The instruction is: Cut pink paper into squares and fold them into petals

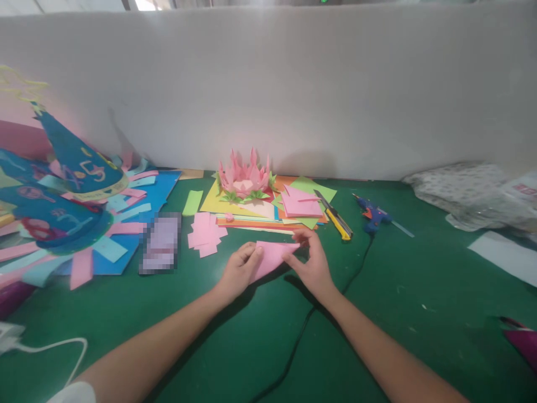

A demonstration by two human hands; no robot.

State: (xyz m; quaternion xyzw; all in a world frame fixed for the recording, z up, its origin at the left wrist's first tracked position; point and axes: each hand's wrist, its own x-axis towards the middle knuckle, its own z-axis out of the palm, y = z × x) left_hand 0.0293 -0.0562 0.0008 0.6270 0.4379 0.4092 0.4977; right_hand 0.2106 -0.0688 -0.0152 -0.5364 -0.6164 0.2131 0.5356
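Note:
A folded sheet of pink paper (272, 258), roughly triangular, is held just above the green table. My left hand (239, 268) pinches its left side, thumb on top. At its right corner, my right hand (311, 264) grips the paper between thumb and fingers. Behind the hands stands a pink paper lotus (244, 178) with green leaves around its base. Pink paper slips (205, 232) lie fanned out to the left of my left hand. Beyond my right hand rests a stack of pink paper squares (300, 202).
A yellow utility knife (338, 223) and a blue glue gun (371, 215) lie to the right, the gun's black cord (302, 336) crossing the table (201, 352). Blue cone hats (79, 157) with paper strips stand left, near a blurred-out flat object (160, 243). A plastic bag (486, 207) sits far right.

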